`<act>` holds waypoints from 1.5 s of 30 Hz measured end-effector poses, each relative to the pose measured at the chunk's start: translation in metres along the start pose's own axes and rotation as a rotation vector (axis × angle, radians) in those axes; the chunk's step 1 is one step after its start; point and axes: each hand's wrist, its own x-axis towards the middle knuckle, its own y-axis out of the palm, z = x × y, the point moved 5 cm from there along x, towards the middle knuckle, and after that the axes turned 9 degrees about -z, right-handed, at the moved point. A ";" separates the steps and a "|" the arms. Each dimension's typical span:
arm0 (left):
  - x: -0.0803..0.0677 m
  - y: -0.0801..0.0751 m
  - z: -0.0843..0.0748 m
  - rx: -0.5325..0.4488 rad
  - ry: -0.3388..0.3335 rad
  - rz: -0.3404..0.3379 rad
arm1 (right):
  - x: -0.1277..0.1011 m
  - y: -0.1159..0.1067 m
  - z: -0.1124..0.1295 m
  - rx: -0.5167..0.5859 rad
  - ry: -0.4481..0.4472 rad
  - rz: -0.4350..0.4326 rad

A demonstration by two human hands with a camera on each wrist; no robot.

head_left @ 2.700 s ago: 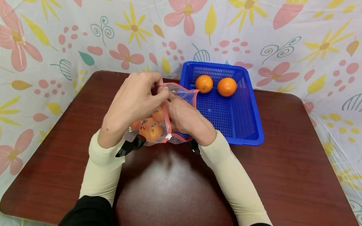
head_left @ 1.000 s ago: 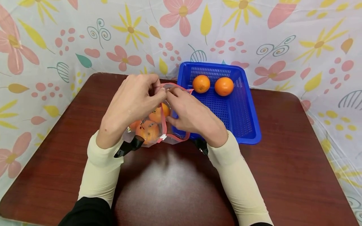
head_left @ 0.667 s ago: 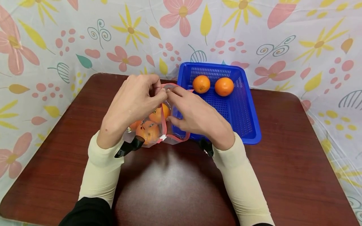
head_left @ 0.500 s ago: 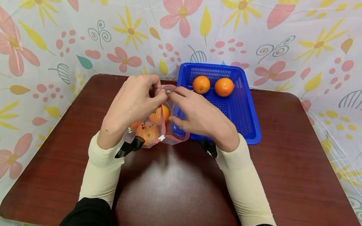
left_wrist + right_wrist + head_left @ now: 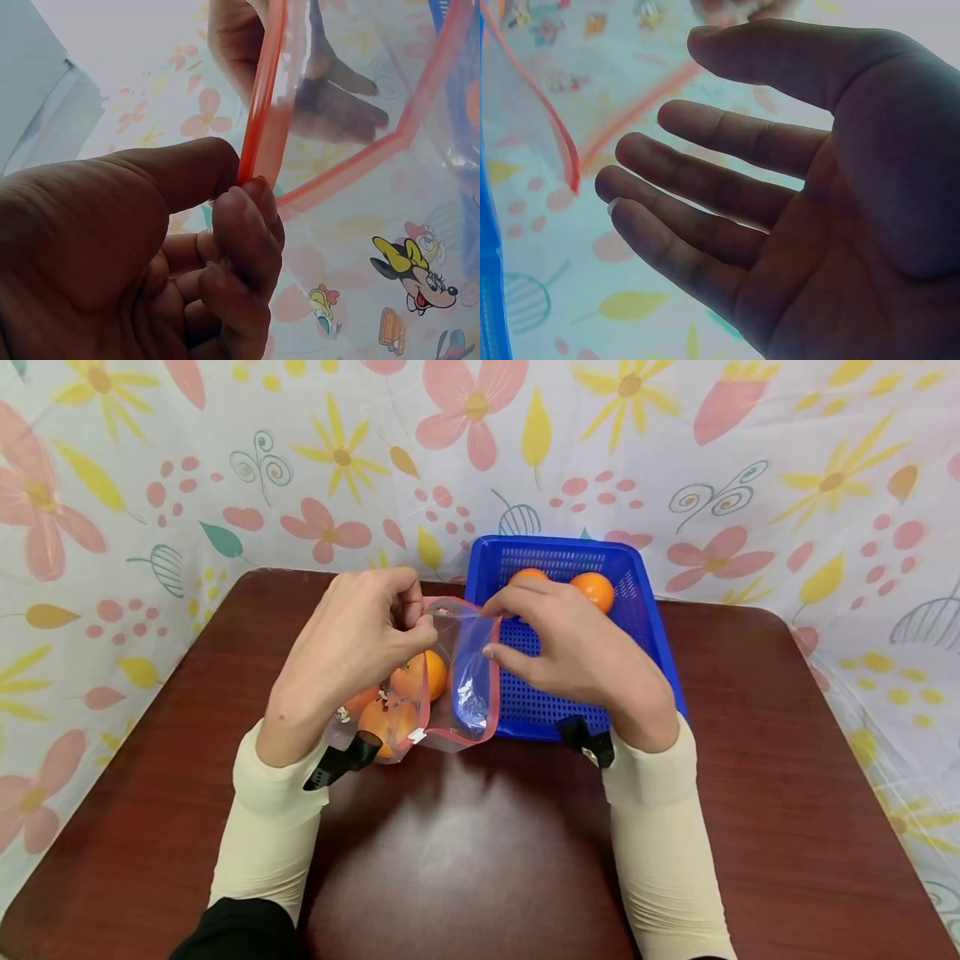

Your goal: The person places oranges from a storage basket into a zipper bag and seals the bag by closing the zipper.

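**Left hand pinching the zip bag, right hand loose beside it**

Left hand (image 5: 352, 639) has the top edge of the clear zip bag (image 5: 450, 677) pinched between thumb and curled fingers. The left wrist view shows it best: the red zip strip (image 5: 262, 112) runs right through the pinch. It's one of those cartoon-print bags with a red border, and it's held just above the table (image 5: 480, 860), mouth facing toward the right hand.

Inside the bag are oranges (image 5: 408, 689), bunched at the left end under the left hand. Looks like three, but the plastic and the hand hide part of them, so don't quote me.

Right hand (image 5: 577, 647) isn't gripping anything. In the right wrist view the fingers (image 5: 705, 187) are straight and spread, palm toward the bag. From the head camera the fingertips sit right at the bag's open red edge, either touching or just off it, hard to say.

Blue plastic basket (image 5: 645, 602) sits on the table behind the right hand, near the back edge. Two more oranges (image 5: 592, 589) are in its far end, one mostly hidden by the hand. Flowery cloth (image 5: 225, 460) hangs all around the table.
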 end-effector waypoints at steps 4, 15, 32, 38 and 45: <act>-0.001 0.000 0.002 -0.011 -0.023 0.006 | -0.006 -0.011 -0.015 0.045 0.036 -0.048; 0.000 0.001 0.004 -0.081 -0.031 0.015 | -0.014 -0.028 -0.037 0.052 0.126 -0.017; 0.001 -0.002 0.003 -0.056 0.002 0.006 | 0.000 -0.048 -0.083 -0.013 0.296 0.087; 0.001 -0.003 0.003 -0.053 0.006 0.001 | 0.006 -0.045 -0.112 -0.005 0.385 0.122; 0.001 -0.001 0.003 -0.065 0.013 0.004 | 0.010 -0.040 -0.141 -0.055 0.466 0.178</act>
